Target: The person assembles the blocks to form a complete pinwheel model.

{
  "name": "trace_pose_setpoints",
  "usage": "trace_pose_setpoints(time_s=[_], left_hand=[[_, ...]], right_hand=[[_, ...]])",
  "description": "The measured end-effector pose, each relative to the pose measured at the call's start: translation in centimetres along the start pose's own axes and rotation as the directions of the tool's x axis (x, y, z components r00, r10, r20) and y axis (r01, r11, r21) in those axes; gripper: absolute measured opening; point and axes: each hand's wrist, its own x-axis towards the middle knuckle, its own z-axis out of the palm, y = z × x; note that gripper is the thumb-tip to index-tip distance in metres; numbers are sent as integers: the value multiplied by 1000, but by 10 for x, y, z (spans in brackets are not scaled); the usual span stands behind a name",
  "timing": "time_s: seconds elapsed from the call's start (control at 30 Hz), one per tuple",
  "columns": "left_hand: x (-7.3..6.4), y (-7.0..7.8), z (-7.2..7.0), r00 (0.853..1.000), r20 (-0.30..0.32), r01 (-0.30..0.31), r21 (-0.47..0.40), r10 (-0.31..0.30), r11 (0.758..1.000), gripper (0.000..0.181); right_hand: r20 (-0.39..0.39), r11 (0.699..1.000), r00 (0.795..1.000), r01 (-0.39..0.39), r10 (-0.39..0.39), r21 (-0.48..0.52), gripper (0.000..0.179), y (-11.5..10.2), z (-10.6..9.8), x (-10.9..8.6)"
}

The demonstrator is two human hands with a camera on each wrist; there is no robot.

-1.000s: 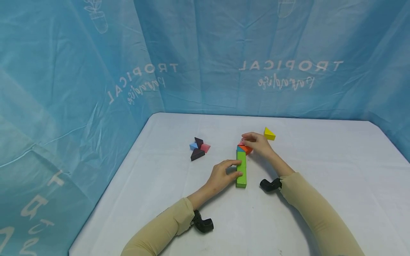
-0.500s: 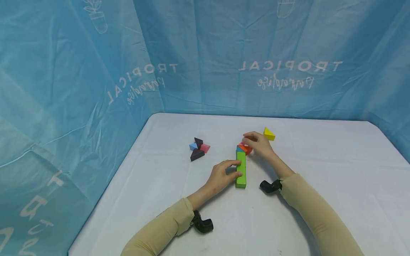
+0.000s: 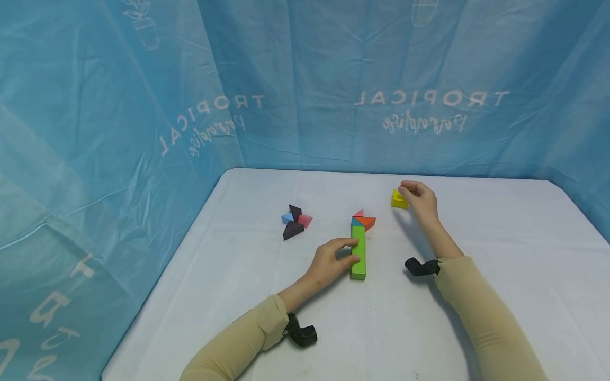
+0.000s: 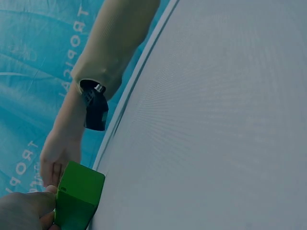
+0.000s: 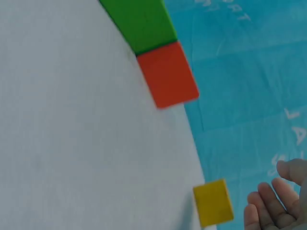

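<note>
A bar of green blocks (image 3: 358, 259) lies lengthwise on the white table. My left hand (image 3: 328, 263) touches it from the left, thumb and index finger apart with their tips on the bar. At the bar's far end sit a blue triangle block (image 3: 356, 222), an orange-red triangle block (image 3: 366, 223) and a small pink triangle block (image 3: 359, 213). My right hand (image 3: 421, 200) is at a yellow triangular block (image 3: 396, 201) farther back, thumb and index tips over its right part. In the right wrist view, its fingers are loosely bent beside the yellow block (image 5: 213, 203), holding nothing.
Left of the bar is a loose cluster: two dark triangular blocks (image 3: 293, 229), a light blue block (image 3: 287, 217) and a pink block (image 3: 305, 220). A blue curtain (image 3: 305, 106) hangs behind the table (image 3: 500, 227). Black wrist cameras (image 3: 302, 332) stick out from both sleeves.
My right hand has left the small pink block at the bar's far end and moved right and back to the yellow block. The left hand stays in place on the green bar.
</note>
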Motion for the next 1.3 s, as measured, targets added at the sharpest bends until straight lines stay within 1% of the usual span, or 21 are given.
trace_pose_setpoints(time_s=[0.1, 0.2, 0.3, 0.5, 0.73, 1.0, 1.23, 1.3], left_hand=[[0, 0, -1, 1000, -3, -2, 2, 2, 1000, 40], [0, 0, -1, 1000, -1, 4, -2, -4, 1000, 40], [1, -1, -1, 1000, 1, 7, -7, -7, 1000, 40], [1, -1, 1, 1000, 5, 8, -25, -8, 1000, 40], [0, -1, 1, 1000, 5, 18, -34, -18, 999, 40], [1, 1, 1, 1000, 2, 21, -30, -21, 999, 40], [1, 1, 1, 1000, 2, 22, -37, -22, 999, 40], [1, 1, 1, 1000, 5, 23, -37, -23, 999, 40]], right_hand=[[-6, 999, 999, -32, 32, -29, 50, 8, -5, 3], [17, 997, 998, -59, 60, -46, 50, 16, -6, 4], [50, 996, 996, -66, 69, -52, 52, 23, -5, 6], [74, 993, 997, -22, 31, -113, 56, 33, 0, 9], [82, 985, 997, 26, -13, -169, 53, 36, 5, 11], [78, 974, 997, 32, -15, -225, 47, 36, 6, 13], [89, 965, 995, 63, -41, -254, 52, 34, 8, 12], [85, 963, 995, 71, -51, -260, 50, 35, 9, 12]])
